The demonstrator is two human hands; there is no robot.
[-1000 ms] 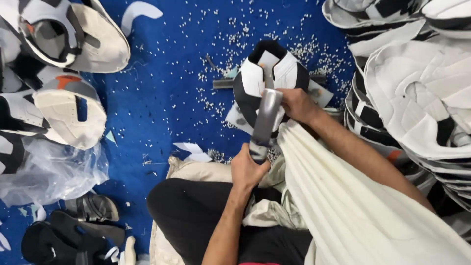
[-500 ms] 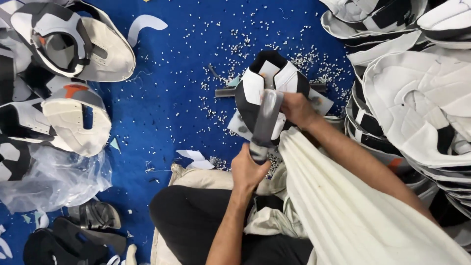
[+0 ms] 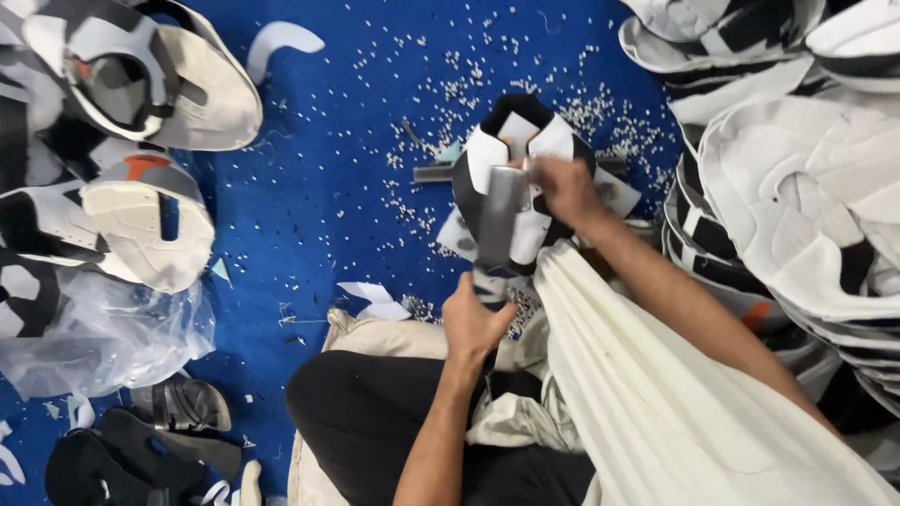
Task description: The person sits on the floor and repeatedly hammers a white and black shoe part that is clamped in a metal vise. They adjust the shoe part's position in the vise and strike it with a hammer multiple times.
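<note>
A black-and-white shoe upper (image 3: 511, 187) is held at centre frame, above the blue mat (image 3: 319, 206). The right hand (image 3: 562, 187) is closed on its top edge; the left hand (image 3: 476, 323) is clenched on its grey strip (image 3: 499, 220) lower down. This piece is judged still in work. White and black uppers are stacked at the right edge (image 3: 797, 187), others lie upper left (image 3: 141, 84). A clear plastic bag (image 3: 103, 337) lies lower left. No labels or signs are legible.

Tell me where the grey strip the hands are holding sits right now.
In the head view, the grey strip runs just right of centre, between the right hand above and the left hand below, lying across the black-and-white shoe upper.
</note>
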